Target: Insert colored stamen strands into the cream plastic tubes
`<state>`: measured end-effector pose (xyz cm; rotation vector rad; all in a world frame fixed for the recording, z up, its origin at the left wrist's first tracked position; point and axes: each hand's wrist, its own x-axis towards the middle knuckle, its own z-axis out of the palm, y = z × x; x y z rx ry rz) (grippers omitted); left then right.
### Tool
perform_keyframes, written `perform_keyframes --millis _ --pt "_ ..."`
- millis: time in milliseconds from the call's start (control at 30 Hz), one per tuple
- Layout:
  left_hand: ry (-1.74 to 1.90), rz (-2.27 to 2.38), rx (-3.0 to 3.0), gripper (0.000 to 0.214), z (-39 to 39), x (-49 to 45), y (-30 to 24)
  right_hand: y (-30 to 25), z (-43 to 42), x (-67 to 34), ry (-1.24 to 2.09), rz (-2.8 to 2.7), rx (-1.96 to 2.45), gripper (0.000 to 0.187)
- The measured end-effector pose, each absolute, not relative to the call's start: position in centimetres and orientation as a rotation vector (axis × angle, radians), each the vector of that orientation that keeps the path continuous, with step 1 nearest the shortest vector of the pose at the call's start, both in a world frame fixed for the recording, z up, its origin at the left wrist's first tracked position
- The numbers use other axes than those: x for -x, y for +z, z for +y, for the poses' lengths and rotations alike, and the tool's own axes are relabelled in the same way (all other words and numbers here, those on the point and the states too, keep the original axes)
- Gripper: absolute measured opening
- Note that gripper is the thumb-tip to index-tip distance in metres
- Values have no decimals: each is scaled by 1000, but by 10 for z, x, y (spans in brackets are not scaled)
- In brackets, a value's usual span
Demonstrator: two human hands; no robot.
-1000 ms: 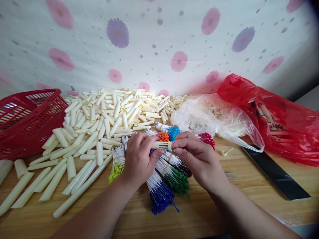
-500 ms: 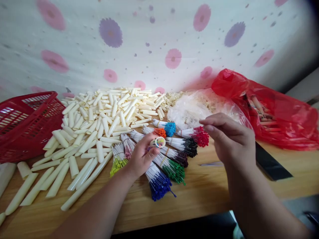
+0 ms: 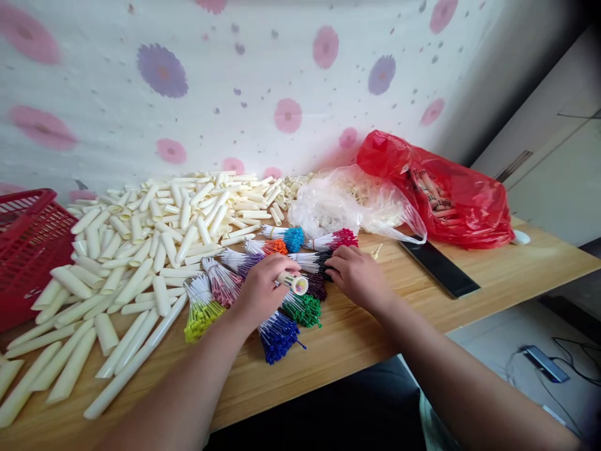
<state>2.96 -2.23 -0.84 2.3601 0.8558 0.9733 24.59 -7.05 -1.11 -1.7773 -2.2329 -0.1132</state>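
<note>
Tube [image 3: 293,283]: gripped in the left hand, held over the bundles, tilted, with open end towards the camera and coloured bits inside.
Left hand [image 3: 263,289]: closed around the tube's far end.
Right hand [image 3: 357,277]: fingers bent, at the heads of the black bundle [image 3: 310,259]; cannot tell whether gripping a stick.
Bundles: 10 in all, white-stemmed, fanned on the table [image 3: 530,263]. Around the hands, besides black: yellow [image 3: 203,313], pink [image 3: 223,282], purple [image 3: 238,262], orange [image 3: 271,247], light blue [image 3: 288,238], red [image 3: 337,240], maroon [image 3: 318,287], green [image 3: 303,310], dark blue [image 3: 280,339].
Cream pile [image 3: 183,216]: loose, left of and behind the bundles.
Clear bag [image 3: 323,207]: behind the red bundle, with pale pieces inside.
Red bag [image 3: 474,210]: right of the clear bag, with tubes inside.
Black slab [image 3: 439,269]: flat, partly under the clear bag's edge.
Basket [image 3: 28,263]: red, at far left.
Backdrop [image 3: 225,131]: white, flowered.
</note>
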Motion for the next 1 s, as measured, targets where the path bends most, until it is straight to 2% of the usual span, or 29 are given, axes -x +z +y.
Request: perform_keyframes --millis 167,367,567,867,1000 --pt "717 771 -2641 45 -19 -38 -16 -4 -60 -236 -105 -2298 1915 17" --pt "537 823 -2732 41 -19 -41 -20 -6 -55 -232 -37 -2273 1935 18" --pt "493 849 -2714 37 -18 -40 -19 -4 -53 -229 -3 -2250 1914 9" --pt "682 815 -2544 38 -17 -36 -22 39 -72 -283 124 -2006 1857 14" --pt "1022 1060 -2100 14 -18 -29 -5 62 -71 -266 343 -2153 1571 12"
